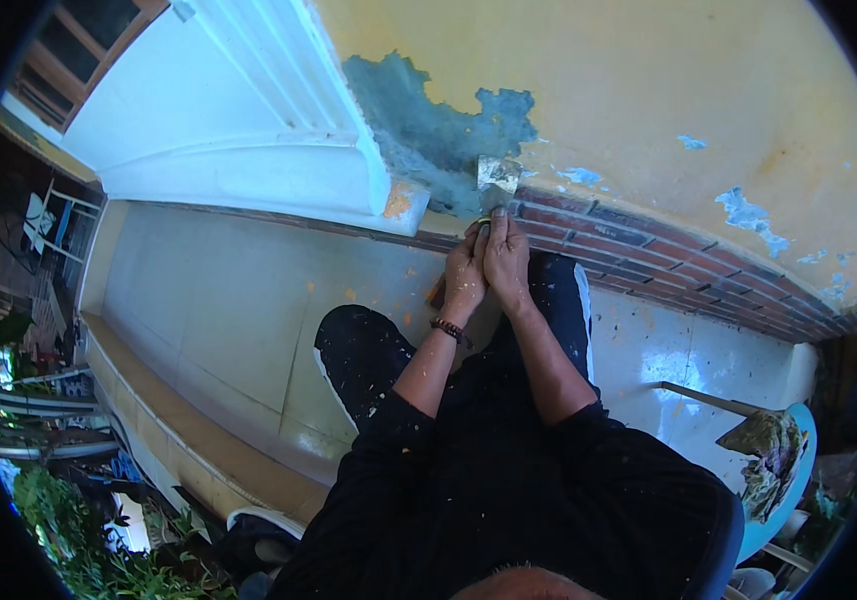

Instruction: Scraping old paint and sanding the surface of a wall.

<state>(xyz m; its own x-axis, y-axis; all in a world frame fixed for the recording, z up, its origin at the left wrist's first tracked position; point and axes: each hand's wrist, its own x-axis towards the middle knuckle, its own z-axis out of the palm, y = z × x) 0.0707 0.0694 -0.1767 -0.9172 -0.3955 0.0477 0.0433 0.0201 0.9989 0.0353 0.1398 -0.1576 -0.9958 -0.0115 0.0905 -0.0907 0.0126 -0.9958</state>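
Both hands meet on a paint scraper (498,175), its broad flat blade pressed to or just in front of the wall. My right hand (507,258) is closed round the scraper's handle, fingers pointing up toward the blade. Close against it, my left hand (465,276) is also closed on the tool; a beaded bracelet circles that wrist. The handle is mostly hidden by the fingers. Around the blade lies a bare grey-blue patch (419,120) where the yellow paint (629,90) has come off. Its edge is ragged.
Red brick-pattern tiles (629,235) run along the wall's base. White moulding (279,185) stands out at left. Paint flakes dot the pale tiled floor (219,280). At right, a blue-green round stool or tray (799,460) bears a crumpled brownish thing (774,450). Plants (79,530) fill the lower left.
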